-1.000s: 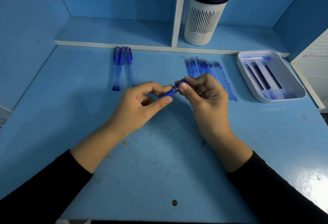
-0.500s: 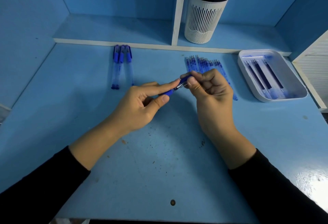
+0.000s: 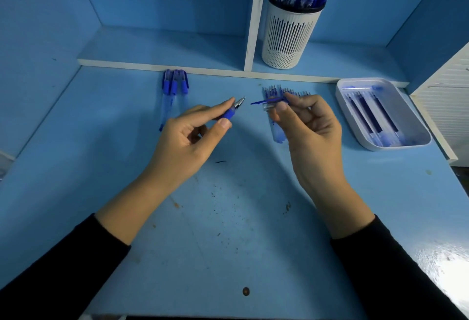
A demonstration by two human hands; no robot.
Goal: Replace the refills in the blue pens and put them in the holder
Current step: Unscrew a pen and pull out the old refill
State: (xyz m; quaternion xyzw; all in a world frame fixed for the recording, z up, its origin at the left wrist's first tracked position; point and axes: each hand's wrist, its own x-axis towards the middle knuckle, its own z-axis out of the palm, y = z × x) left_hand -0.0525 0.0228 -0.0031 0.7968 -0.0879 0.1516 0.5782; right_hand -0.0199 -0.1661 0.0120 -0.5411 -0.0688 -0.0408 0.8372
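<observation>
Pen unscrewed, refill swap under way, it appears.
Left hand (image 3: 189, 139) pinches the tip section (image 3: 232, 110); right hand (image 3: 308, 124), nearer the holder (image 3: 288, 33), grips barrel and refill (image 3: 269, 101), to be pulled out next.

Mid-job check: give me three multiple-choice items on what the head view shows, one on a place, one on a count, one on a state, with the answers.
1. Where does the white slotted pen holder stand?
A. on the raised back shelf, right of the white divider
B. inside the tray
C. at the desk's near edge

2. How many capped blue pens lie by the shelf edge on the left?
A. one
B. three
C. six

3. What state is the pen in the hands in?
A. assembled and capped
B. pulled apart
C. lying on the desk

Answers:
1 A: the holder sits on the shelf beside the divider, far from the white plastic tray.
2 B: three caps show side by side.
3 B: the left hand holds the blue grip section with metal tip, while the right hand holds the clear barrel, a gap between them.
</observation>
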